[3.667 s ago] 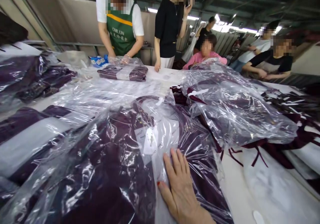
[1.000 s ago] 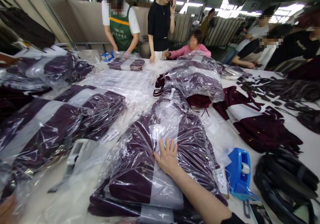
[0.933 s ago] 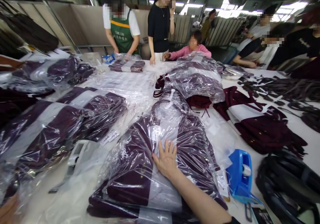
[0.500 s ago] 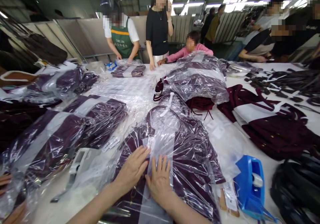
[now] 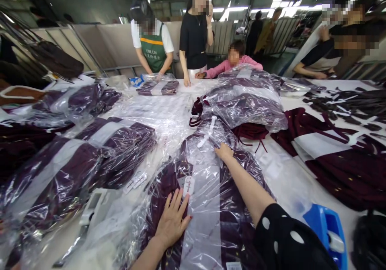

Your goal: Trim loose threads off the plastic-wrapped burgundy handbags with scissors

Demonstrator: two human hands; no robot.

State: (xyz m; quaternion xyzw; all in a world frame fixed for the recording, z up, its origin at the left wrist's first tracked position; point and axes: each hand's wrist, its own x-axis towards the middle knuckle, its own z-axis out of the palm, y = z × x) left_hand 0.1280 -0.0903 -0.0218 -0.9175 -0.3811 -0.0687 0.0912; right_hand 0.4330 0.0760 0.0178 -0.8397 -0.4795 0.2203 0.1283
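Observation:
A dark maroon garment in clear plastic (image 5: 205, 205) lies in front of me, with a white paper strip down its middle and a white hanger (image 5: 210, 131) at its neck. My left hand (image 5: 174, 217) lies flat on the plastic at the garment's left side, fingers spread, just below a white tag (image 5: 189, 185). Farther up, my right hand (image 5: 224, 152) is closed at the right of the neck, its fingertips on the plastic; what they pinch is too small to make out.
Bagged garments (image 5: 75, 153) lie at left beside a grey tape dispenser (image 5: 95, 209). A blue dispenser (image 5: 330, 229) stands at lower right, loose maroon garments (image 5: 337, 161) above it. A bagged pile (image 5: 250, 97) lies beyond the neck. Several people stand or lean across the table.
My right hand has moved from the middle of the garment up to its neck and closed. My left hand has shifted slightly down, and the white tag now shows.

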